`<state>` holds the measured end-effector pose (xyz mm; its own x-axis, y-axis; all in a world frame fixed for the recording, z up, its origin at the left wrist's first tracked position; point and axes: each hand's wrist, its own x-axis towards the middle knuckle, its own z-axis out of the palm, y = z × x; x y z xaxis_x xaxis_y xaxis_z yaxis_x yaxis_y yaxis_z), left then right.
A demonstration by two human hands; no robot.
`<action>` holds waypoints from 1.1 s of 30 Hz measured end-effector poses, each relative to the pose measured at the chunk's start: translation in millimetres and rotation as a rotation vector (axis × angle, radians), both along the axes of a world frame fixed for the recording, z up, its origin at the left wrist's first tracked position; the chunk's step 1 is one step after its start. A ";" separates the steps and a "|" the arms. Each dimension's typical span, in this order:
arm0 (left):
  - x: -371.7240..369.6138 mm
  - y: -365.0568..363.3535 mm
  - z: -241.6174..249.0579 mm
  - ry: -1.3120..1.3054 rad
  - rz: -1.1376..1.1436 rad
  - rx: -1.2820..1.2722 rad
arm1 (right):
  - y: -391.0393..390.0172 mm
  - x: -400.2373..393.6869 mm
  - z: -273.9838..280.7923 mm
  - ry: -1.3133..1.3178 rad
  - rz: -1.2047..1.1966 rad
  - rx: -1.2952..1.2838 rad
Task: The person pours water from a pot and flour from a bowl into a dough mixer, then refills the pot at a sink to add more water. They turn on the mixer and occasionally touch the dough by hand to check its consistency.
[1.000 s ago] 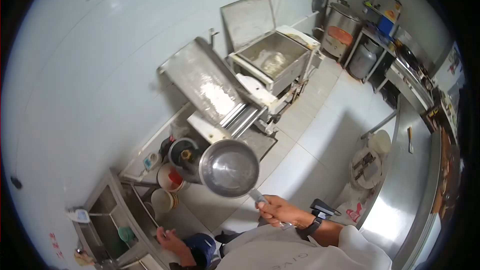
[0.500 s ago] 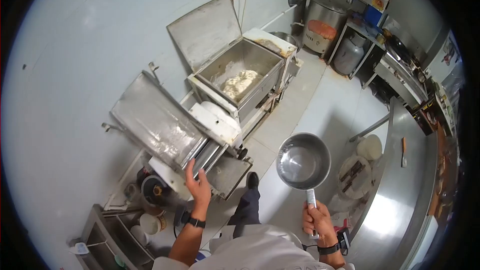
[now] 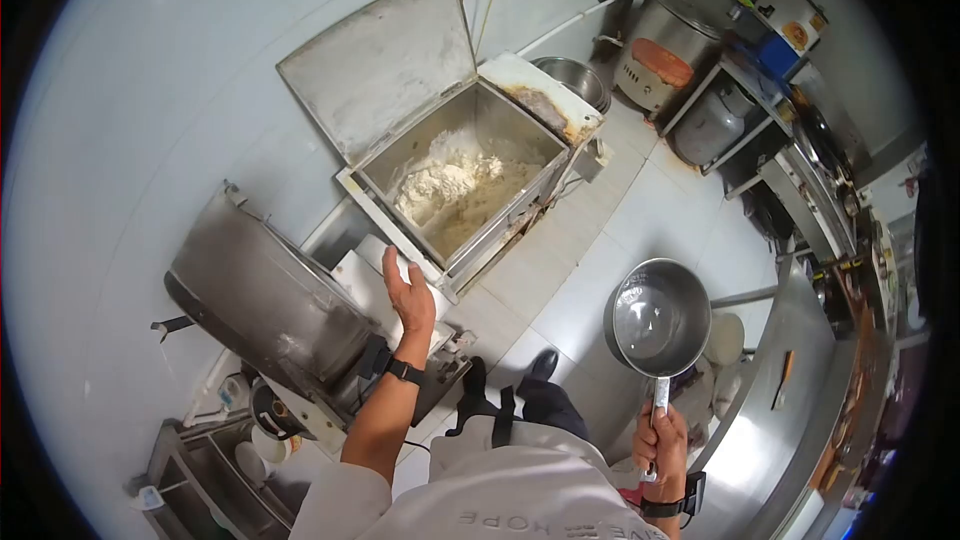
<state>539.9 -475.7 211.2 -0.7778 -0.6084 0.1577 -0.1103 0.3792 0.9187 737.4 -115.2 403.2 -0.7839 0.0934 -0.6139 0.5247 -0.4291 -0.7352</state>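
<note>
Right of the open steel tub (image 3: pixel 515 120) of floury mix, the person's right hand (image 3: pixel 662 438) grips the handle of a metal saucepan (image 3: pixel 658 318). The left hand (image 3: pixel 410 302) hovers by the tub's near corner, thumb and fingers spread apart.

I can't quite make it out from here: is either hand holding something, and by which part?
The right hand holds a pan by its handle. The left hand is open and holds nothing.
</note>
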 end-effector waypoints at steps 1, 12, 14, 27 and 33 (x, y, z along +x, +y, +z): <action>-10.5 -0.3 -8.1 0.007 0.026 0.004 | 8.3 -15.5 -2.4 -0.003 0.014 -0.011; -71.9 22.0 -43.9 -0.185 0.322 -0.311 | 107.5 -219.1 -13.8 0.073 0.453 0.081; -73.2 22.2 -42.2 -0.207 0.331 -0.420 | 108.2 -249.3 -8.1 0.070 0.496 0.085; -131.4 -15.1 -65.3 -0.302 0.278 -0.668 | 53.1 -345.8 -6.1 0.061 0.581 0.103; -136.5 -21.2 -67.5 -0.408 0.227 -0.670 | 10.5 -374.7 -5.8 0.036 0.638 0.175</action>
